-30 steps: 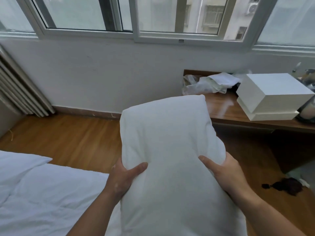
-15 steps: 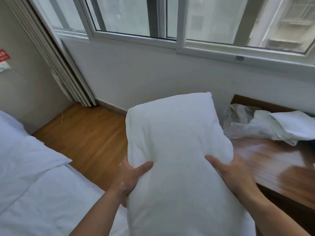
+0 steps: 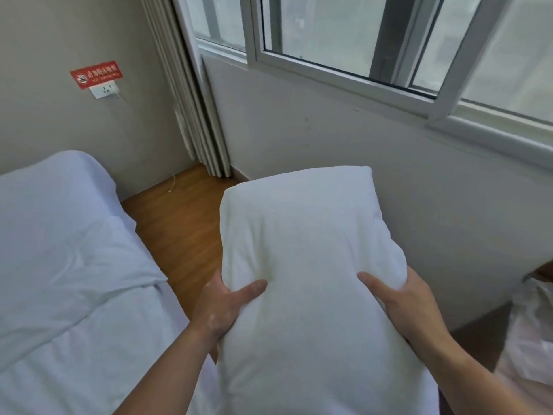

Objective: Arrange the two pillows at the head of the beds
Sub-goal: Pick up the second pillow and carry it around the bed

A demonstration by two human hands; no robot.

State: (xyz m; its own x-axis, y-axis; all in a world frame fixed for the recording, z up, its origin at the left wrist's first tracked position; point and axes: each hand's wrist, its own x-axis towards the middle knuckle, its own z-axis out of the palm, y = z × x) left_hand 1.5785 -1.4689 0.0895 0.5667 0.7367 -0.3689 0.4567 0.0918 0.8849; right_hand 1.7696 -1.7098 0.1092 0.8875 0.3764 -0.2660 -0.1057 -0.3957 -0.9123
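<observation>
Nearest the camera, both hands grip one white pillow held upright in the air, clear of any surface. The left hand clamps its left edge, thumb pressed into the front face, the other fingers hidden behind the fabric. The right hand mirrors it on the right edge, thumb dug in across the front, its remaining fingers wrapped out of sight.

To the left lies the bed, its white sheet creased, with bare wooden floor between its edge and the pillow. The head of the bed sits against the far wall, under a red sign and a socket. The second pillow cannot be made out.

The hold is low on the pillow, so the tall upper half may flop over. A short throw could drop it into the floor gap; a long one could strike the socket's plug.
</observation>
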